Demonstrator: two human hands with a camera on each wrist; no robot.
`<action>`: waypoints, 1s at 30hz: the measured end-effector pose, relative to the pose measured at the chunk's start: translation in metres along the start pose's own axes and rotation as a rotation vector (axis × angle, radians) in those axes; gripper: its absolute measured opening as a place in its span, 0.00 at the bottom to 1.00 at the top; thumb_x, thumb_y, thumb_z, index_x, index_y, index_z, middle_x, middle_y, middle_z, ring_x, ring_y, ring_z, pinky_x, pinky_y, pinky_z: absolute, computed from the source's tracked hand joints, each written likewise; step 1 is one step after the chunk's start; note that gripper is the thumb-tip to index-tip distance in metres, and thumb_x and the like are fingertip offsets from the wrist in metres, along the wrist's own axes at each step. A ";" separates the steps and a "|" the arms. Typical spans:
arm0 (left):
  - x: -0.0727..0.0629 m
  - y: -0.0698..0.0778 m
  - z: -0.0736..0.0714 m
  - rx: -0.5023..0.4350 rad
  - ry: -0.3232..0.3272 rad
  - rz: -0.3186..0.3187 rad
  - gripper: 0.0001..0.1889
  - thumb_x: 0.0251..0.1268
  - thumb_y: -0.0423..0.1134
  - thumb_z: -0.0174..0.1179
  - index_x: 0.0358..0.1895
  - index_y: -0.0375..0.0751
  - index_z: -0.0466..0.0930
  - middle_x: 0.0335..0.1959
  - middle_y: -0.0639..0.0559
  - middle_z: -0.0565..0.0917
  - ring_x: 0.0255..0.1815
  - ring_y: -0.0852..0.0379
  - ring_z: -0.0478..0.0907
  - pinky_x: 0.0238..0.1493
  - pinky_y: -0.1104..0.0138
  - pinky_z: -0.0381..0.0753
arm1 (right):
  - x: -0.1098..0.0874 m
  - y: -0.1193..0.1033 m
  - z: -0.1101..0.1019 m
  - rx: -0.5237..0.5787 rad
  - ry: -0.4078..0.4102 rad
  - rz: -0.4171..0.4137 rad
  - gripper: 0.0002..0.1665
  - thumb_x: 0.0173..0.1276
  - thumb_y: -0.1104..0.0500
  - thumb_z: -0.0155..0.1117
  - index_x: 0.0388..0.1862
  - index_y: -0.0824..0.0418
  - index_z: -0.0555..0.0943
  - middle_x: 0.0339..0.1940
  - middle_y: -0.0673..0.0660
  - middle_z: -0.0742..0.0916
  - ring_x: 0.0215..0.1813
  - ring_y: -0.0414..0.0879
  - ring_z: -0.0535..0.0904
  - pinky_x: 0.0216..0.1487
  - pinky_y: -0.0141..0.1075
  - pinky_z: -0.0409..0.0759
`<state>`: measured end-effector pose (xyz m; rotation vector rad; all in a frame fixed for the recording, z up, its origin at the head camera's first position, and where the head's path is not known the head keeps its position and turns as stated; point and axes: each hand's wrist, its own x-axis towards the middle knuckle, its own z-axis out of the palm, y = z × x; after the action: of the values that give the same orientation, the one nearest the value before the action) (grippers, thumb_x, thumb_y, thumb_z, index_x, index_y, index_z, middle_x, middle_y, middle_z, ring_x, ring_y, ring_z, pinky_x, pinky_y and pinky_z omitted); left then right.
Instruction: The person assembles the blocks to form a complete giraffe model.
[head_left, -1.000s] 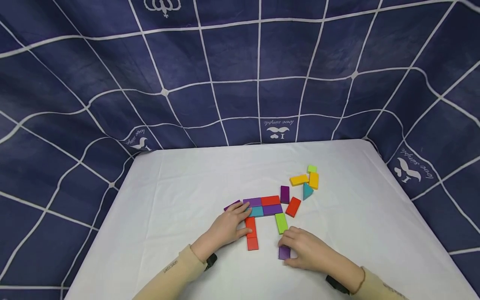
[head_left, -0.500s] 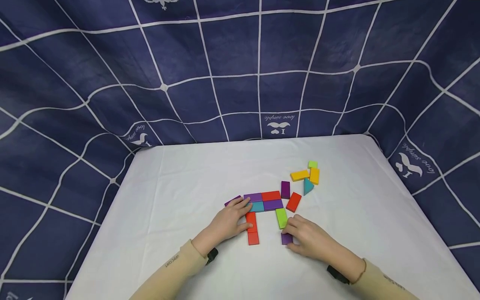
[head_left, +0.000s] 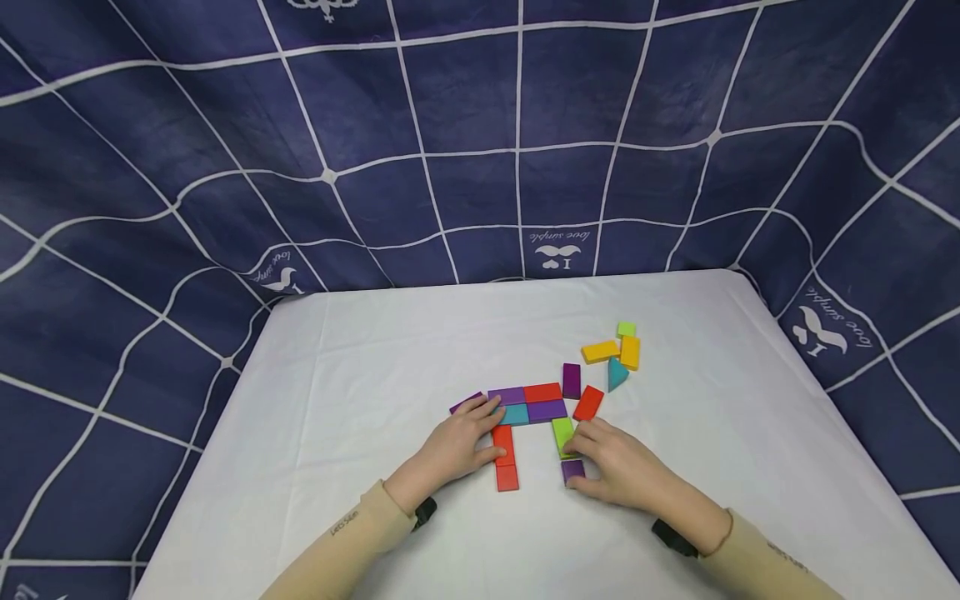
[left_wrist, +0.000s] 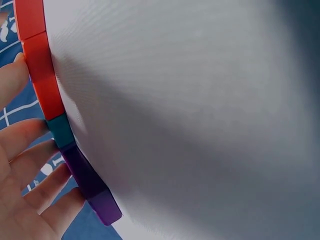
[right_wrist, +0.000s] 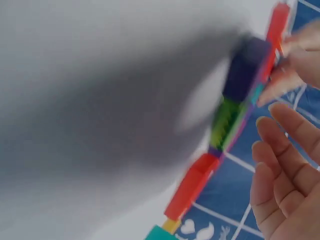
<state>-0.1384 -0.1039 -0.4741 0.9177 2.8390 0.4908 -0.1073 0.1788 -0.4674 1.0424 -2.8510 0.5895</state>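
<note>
In the head view my left hand (head_left: 453, 442) lies with spread fingers over the left part of a flat block figure. Its fingertips touch the teal block (head_left: 515, 414), and its thumb touches the upper red block (head_left: 503, 442) of the left column. A dark purple block (head_left: 463, 403) is half hidden behind those fingers. My right hand (head_left: 618, 458) is at the right column, beside a green block (head_left: 562, 435) and a purple block (head_left: 572, 472) just below it. The right wrist view shows that hand's fingers (right_wrist: 272, 132) loosely bent, with nothing between them.
Right of the figure lie a dark purple block (head_left: 572, 381) and a red block (head_left: 588, 403). Farther back are a teal triangle (head_left: 617, 375), two yellow blocks (head_left: 600, 352) and a small lime block (head_left: 626, 329). A blue gridded curtain (head_left: 472, 192) stands behind the white table (head_left: 390, 350).
The purple block has moved up close below the green block, and the right hand's fingers have come off it. My left hand stays in place. The head view has shifted slightly.
</note>
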 end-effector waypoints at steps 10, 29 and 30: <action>0.001 0.000 0.000 0.001 -0.002 0.000 0.34 0.64 0.53 0.64 0.69 0.38 0.71 0.74 0.44 0.68 0.75 0.42 0.63 0.67 0.53 0.74 | 0.043 0.032 -0.007 0.019 -0.009 0.105 0.27 0.60 0.54 0.74 0.58 0.61 0.82 0.60 0.57 0.83 0.67 0.57 0.73 0.67 0.53 0.74; 0.002 0.000 0.002 0.028 -0.010 -0.001 0.34 0.64 0.53 0.64 0.69 0.39 0.71 0.73 0.45 0.69 0.74 0.42 0.64 0.67 0.53 0.74 | 0.048 0.042 0.007 0.030 -0.126 0.158 0.35 0.66 0.46 0.67 0.70 0.57 0.73 0.71 0.57 0.76 0.77 0.67 0.58 0.74 0.67 0.52; 0.002 0.000 0.002 0.028 -0.012 -0.001 0.34 0.64 0.53 0.64 0.69 0.39 0.71 0.73 0.45 0.69 0.74 0.42 0.64 0.67 0.53 0.74 | 0.048 0.042 0.007 0.031 -0.125 0.157 0.35 0.66 0.46 0.67 0.70 0.57 0.74 0.71 0.57 0.76 0.77 0.67 0.58 0.74 0.67 0.52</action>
<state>-0.1395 -0.1022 -0.4760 0.9210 2.8421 0.4456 -0.1699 0.1763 -0.4796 0.8955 -3.0631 0.6004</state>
